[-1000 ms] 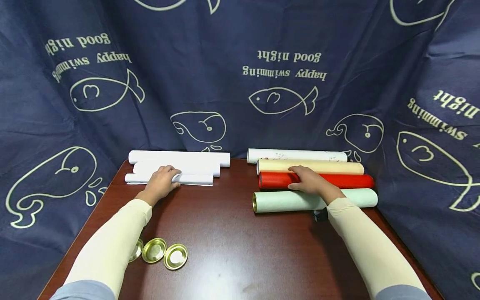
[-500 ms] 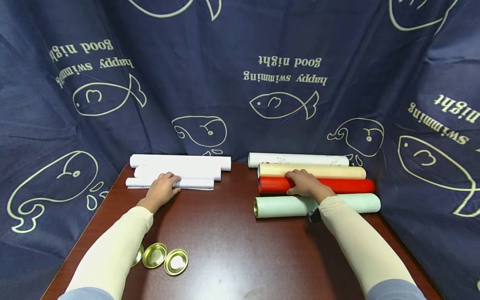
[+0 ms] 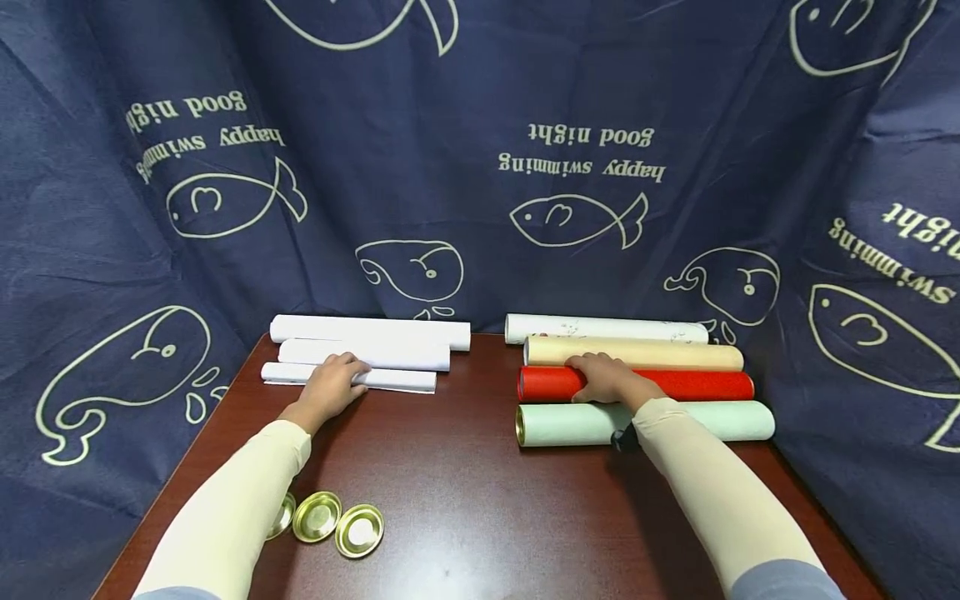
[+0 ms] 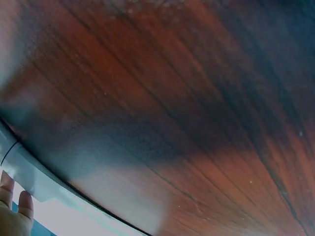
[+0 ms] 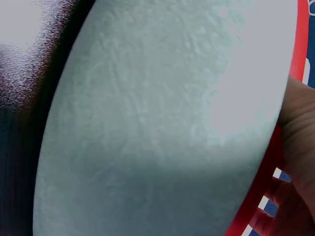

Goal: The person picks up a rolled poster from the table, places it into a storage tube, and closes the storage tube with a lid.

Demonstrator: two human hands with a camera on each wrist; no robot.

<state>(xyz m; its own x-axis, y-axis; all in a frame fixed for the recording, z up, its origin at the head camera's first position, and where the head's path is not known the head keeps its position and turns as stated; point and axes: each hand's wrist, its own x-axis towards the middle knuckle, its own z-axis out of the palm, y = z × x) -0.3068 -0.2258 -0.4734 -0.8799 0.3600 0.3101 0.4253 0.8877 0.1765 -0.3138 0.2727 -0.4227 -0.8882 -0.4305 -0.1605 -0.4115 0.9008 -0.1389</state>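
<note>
In the head view, my left hand [image 3: 333, 387] lies over the front white paper roll [image 3: 405, 381], with fingers behind it and the thumb on its near side. Two fingertips [image 4: 25, 200] show against the pale roll [image 4: 47, 189] in the left wrist view. On the right, my right hand [image 3: 609, 379] grips the red tube [image 3: 697, 385] from above, fingers across its far side and thumb at the near side. A pale green tube [image 3: 570, 425] lies just in front, passing under the right wrist; its surface fills most of the right wrist view.
Two more white rolls [image 3: 375, 329] lie behind the left hand. A cream tube [image 3: 675, 356] and a white patterned tube [image 3: 600, 327] lie behind the red one. Several gold metal lids [image 3: 360, 531] sit front left, one partly behind the left sleeve. A dark blue curtain [image 3: 480, 275] backs the table [image 3: 465, 467].
My right hand has come down from hovering over the tubes onto the red one, which has slid slightly left. The left hand has stayed at the front roll. The head view has shifted slightly.
</note>
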